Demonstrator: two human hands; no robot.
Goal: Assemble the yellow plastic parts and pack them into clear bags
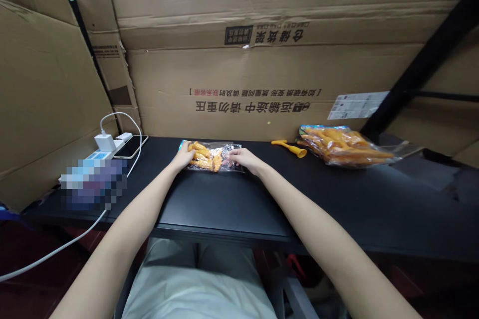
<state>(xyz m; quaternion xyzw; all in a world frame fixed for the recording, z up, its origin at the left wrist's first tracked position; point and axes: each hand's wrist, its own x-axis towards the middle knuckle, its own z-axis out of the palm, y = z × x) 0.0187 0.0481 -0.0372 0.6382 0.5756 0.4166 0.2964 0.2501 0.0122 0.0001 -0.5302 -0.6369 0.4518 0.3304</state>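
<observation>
A see-through plastic bag (pixel 198 167) lies flat near the back of the black tabletop, with several orange plastic pieces (pixel 204 152) inside it. My left hand (pixel 182 156) is closed on the bag's left end, where a bit of blue header shows. At the other end, my right hand (pixel 245 159) has its fingers bent in a pinch on the crinkled plastic, beside the orange pieces. What the fingertips press on is too small to see well.
One loose orange piece with a flared end (pixel 299 151) lies right of the bag. Beyond it sit filled bags of orange pieces (pixel 337 145). On the left are a phone (pixel 131 146), a white charger (pixel 105 142) and its cable. Cardboard (pixel 224 70) walls the back.
</observation>
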